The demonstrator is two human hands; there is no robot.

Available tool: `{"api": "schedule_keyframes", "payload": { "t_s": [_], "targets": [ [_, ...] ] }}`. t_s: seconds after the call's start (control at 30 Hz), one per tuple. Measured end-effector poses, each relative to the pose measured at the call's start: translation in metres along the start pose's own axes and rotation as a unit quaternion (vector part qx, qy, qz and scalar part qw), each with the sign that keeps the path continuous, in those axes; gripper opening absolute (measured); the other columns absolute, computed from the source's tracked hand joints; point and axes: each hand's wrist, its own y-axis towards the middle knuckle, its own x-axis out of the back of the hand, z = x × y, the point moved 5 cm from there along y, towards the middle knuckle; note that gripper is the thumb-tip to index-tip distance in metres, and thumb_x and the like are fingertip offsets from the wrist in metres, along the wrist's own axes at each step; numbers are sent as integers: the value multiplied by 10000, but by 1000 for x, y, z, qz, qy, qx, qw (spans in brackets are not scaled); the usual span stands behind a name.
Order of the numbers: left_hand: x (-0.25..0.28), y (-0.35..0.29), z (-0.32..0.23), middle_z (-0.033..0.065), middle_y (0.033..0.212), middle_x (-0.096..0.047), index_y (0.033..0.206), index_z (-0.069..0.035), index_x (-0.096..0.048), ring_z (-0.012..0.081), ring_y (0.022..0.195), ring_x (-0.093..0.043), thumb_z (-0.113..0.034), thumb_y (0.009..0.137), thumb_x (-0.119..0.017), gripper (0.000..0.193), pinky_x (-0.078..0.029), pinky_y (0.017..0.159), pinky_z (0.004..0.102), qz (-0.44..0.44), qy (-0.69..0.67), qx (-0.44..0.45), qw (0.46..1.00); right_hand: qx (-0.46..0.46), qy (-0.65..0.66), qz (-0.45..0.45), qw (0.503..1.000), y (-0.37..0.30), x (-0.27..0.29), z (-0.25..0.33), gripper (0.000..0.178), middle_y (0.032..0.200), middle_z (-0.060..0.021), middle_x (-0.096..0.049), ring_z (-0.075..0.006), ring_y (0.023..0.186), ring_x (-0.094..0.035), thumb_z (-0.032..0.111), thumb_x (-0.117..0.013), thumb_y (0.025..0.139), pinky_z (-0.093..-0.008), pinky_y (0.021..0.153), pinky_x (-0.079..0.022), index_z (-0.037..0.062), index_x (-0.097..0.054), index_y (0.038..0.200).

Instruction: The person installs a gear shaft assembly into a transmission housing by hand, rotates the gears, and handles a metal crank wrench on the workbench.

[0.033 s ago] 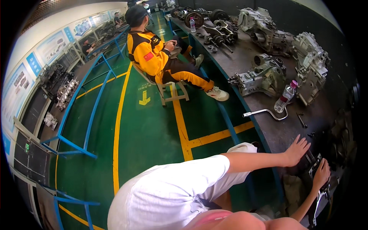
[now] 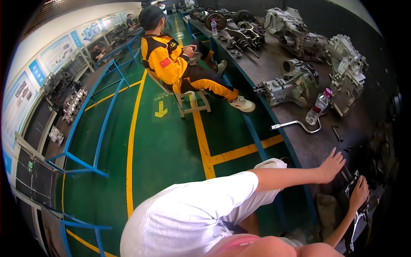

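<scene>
My left hand [image 2: 332, 166] is just above the dark workbench, its fingers spread and nothing in them. My right hand [image 2: 359, 193] has its fingers bent over a dark metal assembly with bright edges [image 2: 353, 179] at the lower right. Shadow and the hand itself hide much of that part, so its exact kind is unclear. Beyond my left hand, a small dark bolt-like piece [image 2: 337, 133] lies on the bench. A bent speed-brace wrench [image 2: 295, 123] lies farther off, beside a clear bottle with a pink cap [image 2: 319, 106].
Grey gearbox housings [image 2: 291, 85] and shafts with gears [image 2: 244, 44] cover the far bench [image 2: 274, 64]. A seated person in an orange and black work suit [image 2: 169, 60] is ahead on the left. Blue rails [image 2: 107, 111] stand on the green floor [image 2: 158, 141].
My left hand has shifted very slightly, its fingertips a little farther from me. My right hand stays on the metal assembly.
</scene>
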Motion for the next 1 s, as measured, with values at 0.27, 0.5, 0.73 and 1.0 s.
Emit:
{"api": "schedule_keyframes", "payload": {
  "t_s": [0.27,0.5,0.73,1.0],
  "targets": [
    [-26,19,17,167,914,-528,890,1,-552,303,937,-498,-131,578,-648,352,-377,886,413,-67,36,-56,995,3,16,44,999,10,22,38,337,1091,-146,-572,-339,1025,-523,315,-459,932,-398,880,-402,54,-559,1119],
    [-45,33,17,160,764,-545,765,-18,-543,280,768,-527,-156,584,-626,243,-406,726,370,-67,53,-117,989,14,12,3,1000,9,10,14,287,1082,-137,-562,-317,1032,-519,252,-466,928,-373,879,-401,27,-567,1075],
    [-55,38,21,142,657,-583,667,-45,-547,285,642,-576,-159,605,-612,145,-421,626,370,-50,14,-91,994,4,-20,-21,1000,6,-9,1,292,1051,-142,-569,-326,1010,-528,245,-439,942,-380,869,-404,19,-561,1081],
    [-49,46,19,108,684,-644,606,-96,-661,254,667,-637,-184,636,-626,100,-451,603,365,93,15,-33,995,-14,30,16,999,7,-10,0,314,1056,-153,-561,-336,1008,-525,256,-429,946,-381,869,-405,11,-555,1098]
  ]
}}
